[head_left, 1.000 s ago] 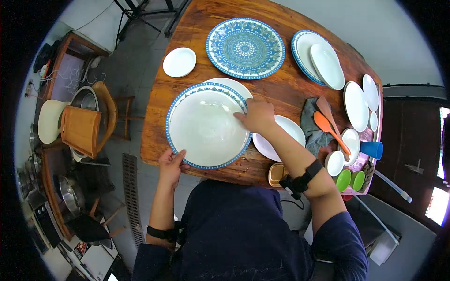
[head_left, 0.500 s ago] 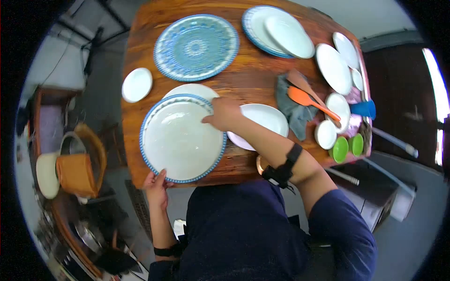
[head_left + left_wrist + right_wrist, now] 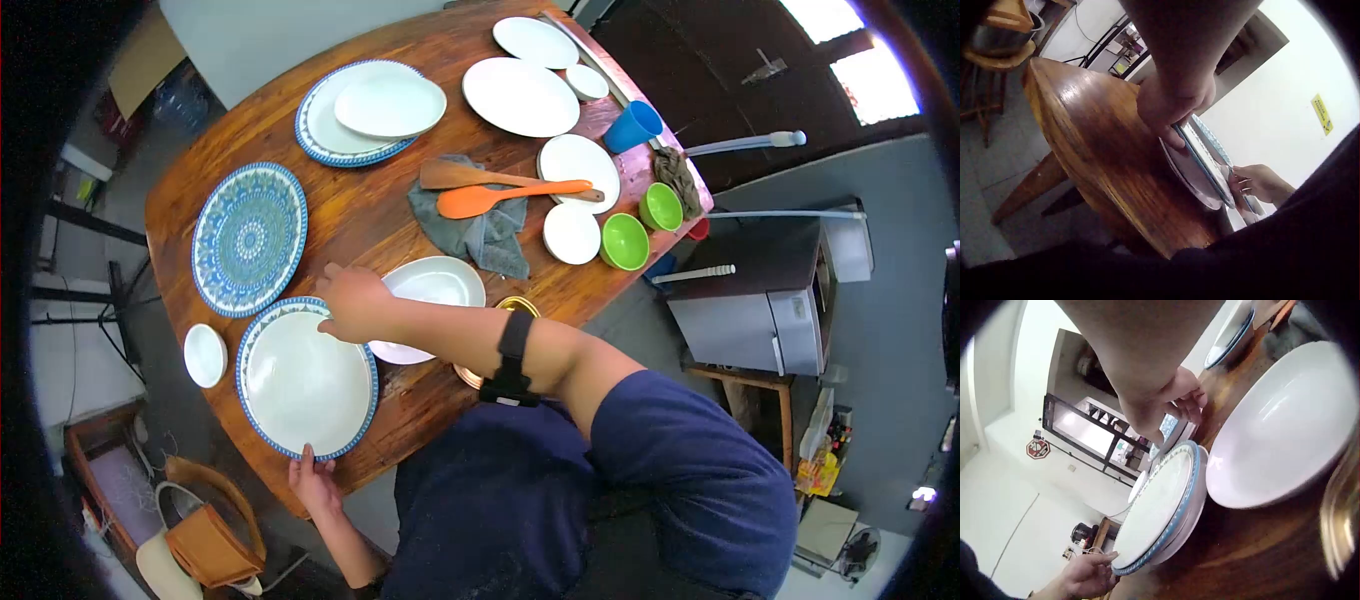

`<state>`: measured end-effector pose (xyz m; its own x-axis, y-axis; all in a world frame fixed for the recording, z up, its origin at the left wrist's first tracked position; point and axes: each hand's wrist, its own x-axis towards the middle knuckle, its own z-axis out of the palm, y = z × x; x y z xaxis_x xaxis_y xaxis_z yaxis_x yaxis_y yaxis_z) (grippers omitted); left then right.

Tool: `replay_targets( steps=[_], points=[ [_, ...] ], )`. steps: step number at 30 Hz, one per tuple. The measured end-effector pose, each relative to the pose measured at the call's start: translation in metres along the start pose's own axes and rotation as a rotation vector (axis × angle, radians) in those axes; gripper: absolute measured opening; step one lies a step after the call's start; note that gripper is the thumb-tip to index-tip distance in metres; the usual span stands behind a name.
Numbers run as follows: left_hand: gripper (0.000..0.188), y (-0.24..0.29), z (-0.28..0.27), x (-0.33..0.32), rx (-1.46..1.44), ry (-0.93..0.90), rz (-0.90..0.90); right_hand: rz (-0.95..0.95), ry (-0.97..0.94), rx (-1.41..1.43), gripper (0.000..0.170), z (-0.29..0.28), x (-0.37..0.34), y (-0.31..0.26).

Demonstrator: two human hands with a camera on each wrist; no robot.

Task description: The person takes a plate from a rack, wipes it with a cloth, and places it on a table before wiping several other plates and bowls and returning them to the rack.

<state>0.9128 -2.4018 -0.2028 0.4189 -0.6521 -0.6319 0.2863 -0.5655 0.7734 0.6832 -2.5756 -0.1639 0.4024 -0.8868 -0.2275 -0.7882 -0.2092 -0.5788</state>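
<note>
Leftmost on the table (image 3: 345, 212), the small dish (image 3: 206, 356) sits beyond the left hand's grip and to its left, with a narrow strip of wood between it and the big plate. The patterned plate (image 3: 250, 240) lies farther off, beyond both hands and to the left of the right one. The left hand (image 3: 313, 487) pinches the near rim of the big plate (image 3: 307, 380), thumb on top and fingers at the underside. That plate, white within a blue rim, lies between the two hands. At its far right edge is the right hand (image 3: 357, 303), its thumb over the rim and its fingers bent; whether these grip the plate or merely lie close to it, I cannot tell. Well beyond the right hand is the stack (image 3: 390, 105), an oval dish uppermost. Just right of that hand, the forearm covers part of the oval bowl (image 3: 445, 283). Farther right, past the bowl, the wooden spatula (image 3: 450, 176) and orange spatula (image 3: 470, 203) lie across the cloth (image 3: 497, 240), their handles reaching over the white plate (image 3: 585, 160). Beside the right forearm, the gold bowl (image 3: 518, 303) is partly hidden. Well right of both hands are the blue cup (image 3: 633, 127) and two green bowls (image 3: 625, 242).
</note>
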Motion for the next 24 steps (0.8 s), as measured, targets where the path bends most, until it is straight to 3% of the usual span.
replay_targets(
  steps=[2,5,8,9,10,11,12,13,15,16,19,24],
  points=[
    [0.018,-0.001,0.003,0.0,-0.012,0.004,0.01,0.01,0.019,0.062,0.047,-0.027,-0.023,0.009],
    [0.021,-0.003,0.008,-0.004,-0.017,0.038,0.017,-0.038,0.224,0.121,0.046,-0.049,-0.062,0.043],
    [0.027,-0.004,0.01,-0.004,-0.023,0.097,-0.014,0.157,0.332,0.146,0.038,-0.087,-0.101,0.088],
    [0.029,-0.01,0.01,-0.001,0.079,0.228,0.142,0.261,0.329,0.192,0.035,-0.109,-0.114,0.102],
    [0.031,-0.02,0.011,0.003,0.178,0.363,0.298,0.205,0.533,0.073,0.031,-0.1,-0.115,0.152],
    [0.034,-0.027,0.015,0.005,0.273,0.5,0.454,0.288,0.59,0.099,0.032,-0.117,-0.13,0.173],
    [0.044,-0.012,0.042,-0.02,0.159,0.527,0.471,0.385,0.62,0.026,0.032,-0.124,-0.139,0.21],
    [0.046,-0.009,0.052,-0.028,0.225,0.546,0.562,0.481,0.649,-0.047,0.033,-0.132,-0.144,0.247],
    [0.049,-0.011,0.07,-0.042,0.366,0.588,0.74,0.738,0.334,-0.256,0.032,-0.161,-0.157,0.281],
    [0.05,-0.012,0.08,-0.047,0.284,0.51,0.743,0.749,0.296,-0.251,0.032,-0.168,-0.16,0.297],
    [0.048,-0.022,0.118,-0.063,0.476,0.448,0.928,0.755,0.222,-0.221,0.029,-0.159,-0.16,0.354],
    [0.048,-0.034,0.186,-0.099,0.254,0.224,0.707,0.689,0.264,-0.151,0.027,-0.148,-0.155,0.403]
  ],
)
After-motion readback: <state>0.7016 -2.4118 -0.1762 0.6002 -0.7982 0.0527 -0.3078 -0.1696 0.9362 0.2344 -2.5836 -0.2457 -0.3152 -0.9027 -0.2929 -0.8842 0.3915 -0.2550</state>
